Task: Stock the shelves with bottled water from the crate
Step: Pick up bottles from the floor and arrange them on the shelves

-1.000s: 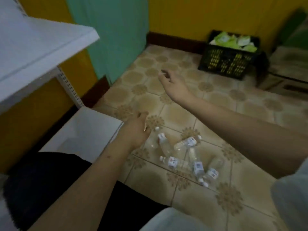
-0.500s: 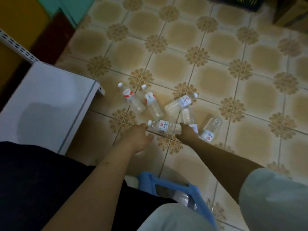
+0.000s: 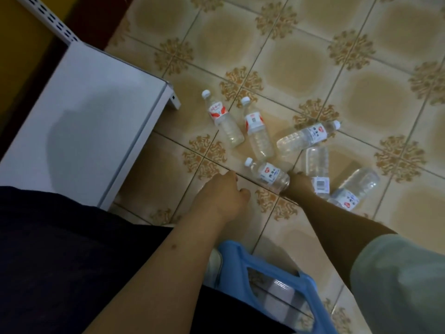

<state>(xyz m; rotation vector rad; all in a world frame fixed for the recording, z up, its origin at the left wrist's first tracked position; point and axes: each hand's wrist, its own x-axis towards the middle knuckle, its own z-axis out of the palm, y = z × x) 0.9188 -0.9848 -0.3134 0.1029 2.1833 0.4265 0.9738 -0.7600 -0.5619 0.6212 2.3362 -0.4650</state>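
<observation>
Several clear water bottles lie scattered on the tiled floor. The nearest bottle lies on its side just ahead of both hands. My left hand hovers low to its left with loosely curled fingers, holding nothing. My right hand is down between that bottle's base and a bottle with a barcode label; its fingers are hidden, so any grip is unclear. Two red-labelled bottles lie further out. The low white shelf is at the left.
A blue plastic frame stands close below my arms, with something wrapped in plastic under it. My dark-clothed leg fills the lower left. A perforated shelf upright runs along the yellow wall. Two more bottles lie at the right.
A second ago my right hand was raised over the floor; it has dropped to the bottles. The view has tilted down and the left hand has edged nearer the closest bottle.
</observation>
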